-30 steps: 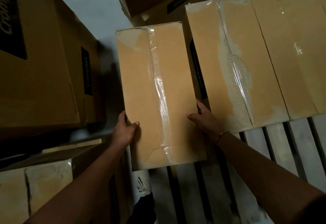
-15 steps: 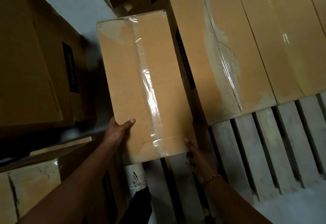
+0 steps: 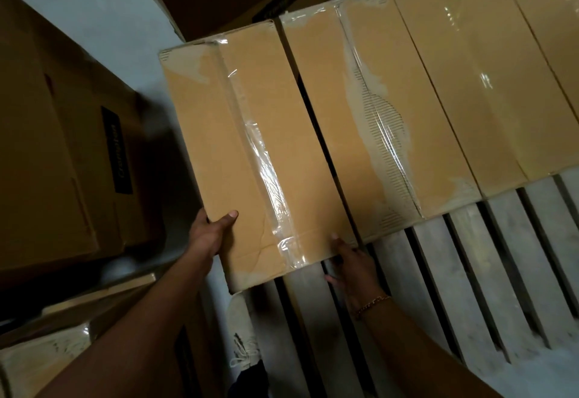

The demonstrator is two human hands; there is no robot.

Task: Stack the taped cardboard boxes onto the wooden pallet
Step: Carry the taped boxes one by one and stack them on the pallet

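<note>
Well, closest to the person, both hands are on the near end of the cardboard box [image 3: 250, 146]. The left hand [image 3: 210, 234] grips its near left edge, thumb flat on top and fingers wrapped round the side. The right hand [image 3: 354, 266], a thin bracelet [image 3: 372, 302] at the wrist, is tucked against the near right corner with one fingertip on the top edge. Its other fingers sit low against the end face, and I cannot tell whether they curl under it.

The box lies straight ahead of the fingers, its long axis running away from the person. It sits over the left end of the wooden pallet [image 3: 454, 272], though whether it rests fully on the slats I cannot tell. A narrow dark gap separates it from the neighbouring box [image 3: 369, 115], which lies parallel to it. Its near end sticks out closer to the person than the neighbour's, so I would guess a push forward and rightward is what remains.

The box is plain tan, with a glossy strip of clear tape [image 3: 266, 165] down its middle seam and some creasing by the near end. Beyond the neighbour, another taped box [image 3: 463, 84] continues the row. Larger dark cartons [image 3: 56, 146] stand on the floor to the left.
</note>
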